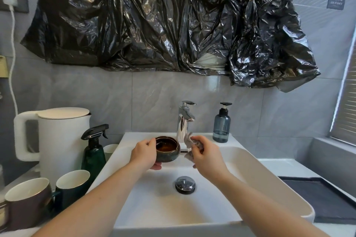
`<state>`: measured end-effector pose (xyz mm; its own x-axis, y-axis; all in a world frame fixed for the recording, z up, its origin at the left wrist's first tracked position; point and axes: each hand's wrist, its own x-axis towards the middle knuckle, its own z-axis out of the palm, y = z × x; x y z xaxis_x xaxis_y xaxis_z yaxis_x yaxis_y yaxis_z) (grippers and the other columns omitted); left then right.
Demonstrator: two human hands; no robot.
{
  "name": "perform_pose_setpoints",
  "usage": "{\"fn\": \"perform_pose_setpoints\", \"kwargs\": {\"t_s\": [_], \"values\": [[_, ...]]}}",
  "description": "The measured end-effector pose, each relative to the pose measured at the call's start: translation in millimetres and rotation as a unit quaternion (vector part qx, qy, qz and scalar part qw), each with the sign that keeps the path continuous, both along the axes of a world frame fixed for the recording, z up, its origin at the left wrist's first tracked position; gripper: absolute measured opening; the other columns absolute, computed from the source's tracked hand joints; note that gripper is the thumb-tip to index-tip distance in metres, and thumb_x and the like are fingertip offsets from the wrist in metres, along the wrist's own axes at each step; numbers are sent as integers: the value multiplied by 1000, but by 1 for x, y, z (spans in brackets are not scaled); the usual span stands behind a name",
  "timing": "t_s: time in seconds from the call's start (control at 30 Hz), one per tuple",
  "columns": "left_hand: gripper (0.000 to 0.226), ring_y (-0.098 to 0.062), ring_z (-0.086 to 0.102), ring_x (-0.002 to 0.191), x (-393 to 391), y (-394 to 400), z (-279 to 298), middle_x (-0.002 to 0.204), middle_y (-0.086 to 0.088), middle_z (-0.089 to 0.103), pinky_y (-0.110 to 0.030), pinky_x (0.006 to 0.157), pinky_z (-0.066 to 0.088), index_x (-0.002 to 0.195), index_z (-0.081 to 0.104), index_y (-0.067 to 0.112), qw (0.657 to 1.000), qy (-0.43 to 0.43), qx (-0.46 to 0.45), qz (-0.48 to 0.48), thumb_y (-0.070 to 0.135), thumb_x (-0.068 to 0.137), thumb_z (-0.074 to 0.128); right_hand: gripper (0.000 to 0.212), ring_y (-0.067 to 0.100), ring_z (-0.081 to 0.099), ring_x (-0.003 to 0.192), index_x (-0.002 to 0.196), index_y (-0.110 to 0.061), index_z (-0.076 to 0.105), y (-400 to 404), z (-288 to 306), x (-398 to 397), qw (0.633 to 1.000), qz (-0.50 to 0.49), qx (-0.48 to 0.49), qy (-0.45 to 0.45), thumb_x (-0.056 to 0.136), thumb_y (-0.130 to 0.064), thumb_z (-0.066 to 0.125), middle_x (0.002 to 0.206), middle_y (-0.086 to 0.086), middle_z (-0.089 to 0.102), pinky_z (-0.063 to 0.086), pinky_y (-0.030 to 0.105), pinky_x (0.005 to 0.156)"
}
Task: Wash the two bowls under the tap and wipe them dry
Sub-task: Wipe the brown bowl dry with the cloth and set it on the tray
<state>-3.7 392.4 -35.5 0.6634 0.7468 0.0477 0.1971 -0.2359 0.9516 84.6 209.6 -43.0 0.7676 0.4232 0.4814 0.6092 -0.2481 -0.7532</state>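
A small dark glazed bowl (168,149) with a brown inside is held upright over the white sink (250,169), just in front of the chrome tap (184,119). My left hand (144,153) grips it from the left, fingers curled round its side and under its base. To the right of the bowl, my right hand (207,157) holds a crumpled grey cloth (189,141) close to the bowl's rim. No water is seen running from the tap. Only one bowl is in view.
A blue soap dispenser (221,124) stands right of the tap. Left of the sink are a white kettle (57,140), a green spray bottle (93,150) and two mugs (28,202). A dark mat (327,198) lies at the right. The chrome drain plug (185,184) sits mid-basin.
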Motion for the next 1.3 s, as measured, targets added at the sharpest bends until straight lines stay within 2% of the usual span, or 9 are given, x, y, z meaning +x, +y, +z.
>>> {"fn": "perform_pose_setpoints", "kwargs": {"t_s": [0.13,0.27,0.47,0.63,0.73,0.87,1.07,1.2,1.3], "values": [[40,-29,68,57,4,-15,3,81,-22,68,-34,46,61,124,63,-2,991,-16,-128,-41,27,111,39,12,28,73,71,111,-31,65,6,-1,-8,991,89,68,77,99,-30,66,86,4,74,64,51,66],[42,-24,64,55,2,-30,-2,77,-18,63,-34,52,62,122,65,-4,981,21,-150,-118,23,110,36,26,18,76,85,118,-28,64,6,1,-9,980,126,85,127,95,-35,74,101,3,75,66,45,75],[44,-29,70,63,3,-30,-7,105,-15,69,-47,73,67,125,65,10,979,52,-44,-194,45,110,44,19,26,75,78,106,-12,69,-1,9,-4,954,88,158,240,88,-10,73,92,14,77,60,30,59],[40,-10,51,131,3,-32,-6,139,13,51,-34,113,41,128,64,42,957,-45,207,-196,61,93,60,25,32,76,81,107,-3,69,1,5,9,924,53,200,322,84,-14,73,92,20,75,66,41,69],[25,-10,63,104,0,-38,-4,104,10,70,-39,96,52,94,75,35,933,-52,267,-235,54,81,67,24,29,68,68,106,1,68,1,3,15,914,56,213,341,86,-13,71,79,19,70,64,52,83],[9,-12,58,79,3,-39,-8,83,9,66,-32,77,49,88,69,30,923,-34,306,-233,34,95,72,23,30,71,75,109,-2,67,0,4,17,907,79,222,349,95,-21,70,91,23,74,65,40,74],[24,-15,59,69,8,-24,-10,74,5,68,-36,70,51,85,68,19,962,-24,199,-185,41,95,68,32,20,55,61,94,-18,69,7,-3,11,978,126,70,153,108,-16,40,75,10,57,46,37,63],[28,-16,61,77,8,-20,-13,81,3,72,-35,75,50,89,72,19,968,-50,114,-219,46,92,65,40,-4,41,136,144,-25,61,11,-8,2,990,133,-32,-39,110,-15,45,144,-17,52,30,16,116],[22,-18,55,77,8,-20,-12,84,-2,67,-32,76,42,91,71,15,965,-53,92,-240,28,107,62,42,-4,34,141,145,-25,59,9,-5,5,992,102,-32,-68,109,-12,43,148,-18,48,23,17,119]]}}
